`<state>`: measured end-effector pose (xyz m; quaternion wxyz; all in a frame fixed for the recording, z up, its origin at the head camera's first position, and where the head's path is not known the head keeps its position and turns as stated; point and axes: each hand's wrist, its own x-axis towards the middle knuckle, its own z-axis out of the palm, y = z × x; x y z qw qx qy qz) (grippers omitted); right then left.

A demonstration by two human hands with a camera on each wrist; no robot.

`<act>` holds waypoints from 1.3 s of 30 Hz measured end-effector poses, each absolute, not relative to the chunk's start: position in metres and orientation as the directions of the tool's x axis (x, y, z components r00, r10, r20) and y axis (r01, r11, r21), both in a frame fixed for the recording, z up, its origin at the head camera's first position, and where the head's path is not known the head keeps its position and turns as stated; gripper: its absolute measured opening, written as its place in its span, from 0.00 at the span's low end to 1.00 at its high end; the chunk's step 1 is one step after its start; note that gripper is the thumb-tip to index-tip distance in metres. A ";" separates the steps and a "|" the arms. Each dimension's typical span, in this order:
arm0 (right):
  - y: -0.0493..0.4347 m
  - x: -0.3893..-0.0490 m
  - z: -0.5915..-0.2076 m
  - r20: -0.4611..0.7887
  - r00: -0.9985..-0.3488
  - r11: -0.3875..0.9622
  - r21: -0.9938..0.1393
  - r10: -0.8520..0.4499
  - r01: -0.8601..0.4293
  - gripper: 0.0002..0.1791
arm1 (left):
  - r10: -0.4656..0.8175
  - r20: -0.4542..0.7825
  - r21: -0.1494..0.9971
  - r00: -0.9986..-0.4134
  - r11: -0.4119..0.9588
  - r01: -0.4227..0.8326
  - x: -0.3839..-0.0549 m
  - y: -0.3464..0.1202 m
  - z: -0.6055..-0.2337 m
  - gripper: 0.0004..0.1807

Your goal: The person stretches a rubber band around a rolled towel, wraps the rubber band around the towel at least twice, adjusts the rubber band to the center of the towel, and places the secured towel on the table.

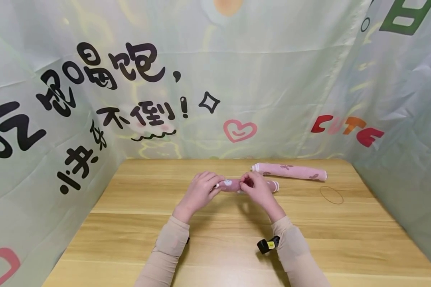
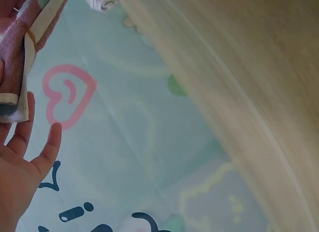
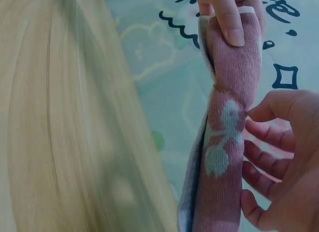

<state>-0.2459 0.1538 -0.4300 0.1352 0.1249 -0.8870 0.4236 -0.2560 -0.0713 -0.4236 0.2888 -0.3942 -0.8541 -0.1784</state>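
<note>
A rolled dusty-pink towel (image 1: 231,185) with pale blue patches is held off the wooden table, between the two hands. My left hand (image 1: 202,188) grips its left end; in the right wrist view the thumb (image 3: 233,32) presses on top of the roll. A thin brown rubber band (image 3: 229,91) runs round the roll and draws it in. My right hand (image 1: 257,189) is at the middle of the roll, thumb and forefinger pinching at the band's edge. Its other fingertips (image 3: 254,174) lie curled along the towel's side.
Behind to the right, a second rolled towel (image 1: 291,170), lighter pink, lies on the wooden table (image 1: 215,255). A loose rubber band (image 1: 331,195) rests in front of it. Printed cloth walls (image 1: 273,91) stand along the table's back and sides.
</note>
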 end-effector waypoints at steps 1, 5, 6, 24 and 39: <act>0.154 -0.246 -0.430 0.356 -0.927 0.603 -0.716 -0.120 -0.353 0.08 | 0.568 0.633 0.082 -0.526 0.626 0.776 -0.256 -0.072 -0.423 0.12; 0.159 -0.247 -0.432 0.374 -0.908 0.597 -0.690 -0.190 -0.409 0.19 | 0.569 0.640 0.085 -0.516 0.615 0.784 -0.256 -0.073 -0.421 0.12; 0.160 -0.247 -0.433 0.365 -0.908 0.597 -0.688 -0.207 -0.413 0.21 | 0.570 0.644 0.083 -0.510 0.611 0.788 -0.256 -0.074 -0.421 0.12; 0.165 -0.248 -0.436 0.329 -0.916 0.684 -0.616 -0.229 -0.392 0.23 | 0.580 0.630 0.081 -0.516 0.611 0.787 -0.258 -0.077 -0.420 0.17; 0.156 -0.249 -0.443 0.449 -0.868 0.706 -0.543 -0.214 -0.455 0.19 | 0.536 0.475 0.182 -0.698 0.716 0.674 -0.253 -0.071 -0.419 0.25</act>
